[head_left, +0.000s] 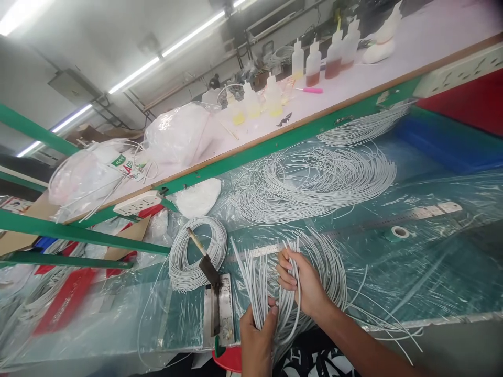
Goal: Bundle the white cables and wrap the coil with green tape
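Note:
My left hand (257, 327) is closed round a bundle of white cables (257, 283) whose cut ends fan upward. Just to the right and higher, my right hand (296, 275) curls its fingers round the ends of several more white cables, thumb on top. The lengths loop down between both hands and curve away to the right as a loose coil (328, 262) on the table. A steel ruler (264, 250) lies flat behind the cable ends. Left of my left hand stands a lever cutter (214, 296) with its handle (195, 241) raised.
A tight cable coil (176, 262) lies beside the cutter. Farther back is a large heap of white cable (314, 183). A tape roll (397, 234) sits at right on the plastic-covered table (416, 283). The raised shelf (220, 157) carries squeeze bottles (313, 63) and plastic bags (176, 133).

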A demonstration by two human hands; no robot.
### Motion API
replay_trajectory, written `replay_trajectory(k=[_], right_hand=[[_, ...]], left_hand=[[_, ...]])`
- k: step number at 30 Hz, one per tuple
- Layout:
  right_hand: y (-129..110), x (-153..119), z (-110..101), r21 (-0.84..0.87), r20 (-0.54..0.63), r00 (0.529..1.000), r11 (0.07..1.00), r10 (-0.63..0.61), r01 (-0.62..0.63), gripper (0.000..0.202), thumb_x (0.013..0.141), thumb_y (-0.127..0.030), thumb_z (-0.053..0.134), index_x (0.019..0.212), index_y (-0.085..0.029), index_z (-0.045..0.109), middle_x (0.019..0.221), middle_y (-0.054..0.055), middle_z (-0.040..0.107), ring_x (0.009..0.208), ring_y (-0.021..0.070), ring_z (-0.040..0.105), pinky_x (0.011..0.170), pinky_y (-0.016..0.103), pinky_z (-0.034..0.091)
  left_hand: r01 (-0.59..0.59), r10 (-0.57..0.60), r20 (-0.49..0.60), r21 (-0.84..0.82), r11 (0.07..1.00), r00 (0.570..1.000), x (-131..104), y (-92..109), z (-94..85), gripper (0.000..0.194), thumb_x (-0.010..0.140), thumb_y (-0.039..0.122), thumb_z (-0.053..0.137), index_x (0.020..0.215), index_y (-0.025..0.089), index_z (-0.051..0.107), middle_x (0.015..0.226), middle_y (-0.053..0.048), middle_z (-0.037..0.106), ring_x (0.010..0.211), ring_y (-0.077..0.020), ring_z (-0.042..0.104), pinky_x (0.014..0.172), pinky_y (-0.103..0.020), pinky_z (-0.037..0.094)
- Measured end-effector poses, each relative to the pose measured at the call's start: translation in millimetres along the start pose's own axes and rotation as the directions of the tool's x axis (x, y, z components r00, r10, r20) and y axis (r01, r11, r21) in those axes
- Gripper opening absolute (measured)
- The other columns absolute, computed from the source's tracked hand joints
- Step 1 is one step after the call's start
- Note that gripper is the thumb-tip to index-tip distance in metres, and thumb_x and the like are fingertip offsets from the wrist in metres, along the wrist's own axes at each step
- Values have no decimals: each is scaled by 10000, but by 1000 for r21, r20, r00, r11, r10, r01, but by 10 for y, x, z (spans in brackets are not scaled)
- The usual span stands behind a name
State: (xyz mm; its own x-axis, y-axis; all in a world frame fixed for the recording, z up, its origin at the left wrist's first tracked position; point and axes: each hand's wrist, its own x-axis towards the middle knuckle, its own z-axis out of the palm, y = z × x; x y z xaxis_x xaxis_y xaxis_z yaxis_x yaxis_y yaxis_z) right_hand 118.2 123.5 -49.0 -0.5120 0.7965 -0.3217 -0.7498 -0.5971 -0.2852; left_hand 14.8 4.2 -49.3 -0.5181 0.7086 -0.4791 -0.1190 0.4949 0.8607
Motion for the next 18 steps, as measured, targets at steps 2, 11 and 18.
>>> replay_trajectory(k=[2,11,18], right_hand=[[21,10,-27,37,10,999,999,34,-34,294,886,-362,649,726,-192,470,650,-80,334,439,25,163,380,186,125],[119,-12,-100,57,39,992,991,118,-120,286,895,-374,640,746,-193,477,641,-87,349,430,26,168,366,172,176],[76,171,-297,-76,-276,961,997,-12,-9,369,821,-514,733,816,-191,555,621,-95,320,423,23,195,352,167,177]], left_hand=[[-16,16,17,12,1000,1000,19,-10,-5,494,642,523,857,912,124,747,589,-17,602,518,-154,503,531,-256,414],[-12,11,95,4,1000,995,43,13,-11,508,661,499,842,949,90,756,848,-111,730,834,-266,638,779,-319,494],[-80,75,53,105,991,996,-28,-139,-91,535,636,567,842,898,106,773,830,-121,723,859,-301,652,799,-357,526]])
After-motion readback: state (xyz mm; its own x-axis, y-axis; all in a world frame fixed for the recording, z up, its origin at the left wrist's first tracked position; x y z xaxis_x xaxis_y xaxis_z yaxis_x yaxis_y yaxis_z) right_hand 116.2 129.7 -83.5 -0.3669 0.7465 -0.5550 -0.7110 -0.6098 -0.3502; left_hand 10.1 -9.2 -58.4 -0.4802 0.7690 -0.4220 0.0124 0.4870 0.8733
